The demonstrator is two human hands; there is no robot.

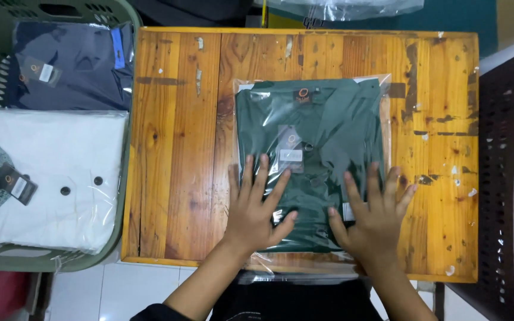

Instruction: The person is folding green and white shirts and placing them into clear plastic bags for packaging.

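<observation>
1. Two hands are in view. The left hand [252, 205] and the right hand [373, 214] lie flat, fingers spread, palms down; neither is closed around anything.
2. Both hands press on the near end of one bagged dark green shirt [310, 148], which is sealed in clear plastic. The left hand covers the near left part, the right hand the near right part, and the rest of the package extends away from the fingertips.
3. The package lies on one wooden table [174, 148], right of centre, its near edge at the table's near edge.
4. One grey rectangular hang tag [290, 148] sits at the middle of the green shirt, just beyond the left fingertips. One small dark neck label [303, 95] sits at the far end.
5. One green laundry basket [125, 178] stands to the left, touching the table edge. It holds two bagged shirts: a white one [55, 172] nearer, with two dark buttons and dark tags, and a navy one [72, 65] farther, with a grey tag.
6. One dark perforated basket [507, 148] stands at the right.
</observation>
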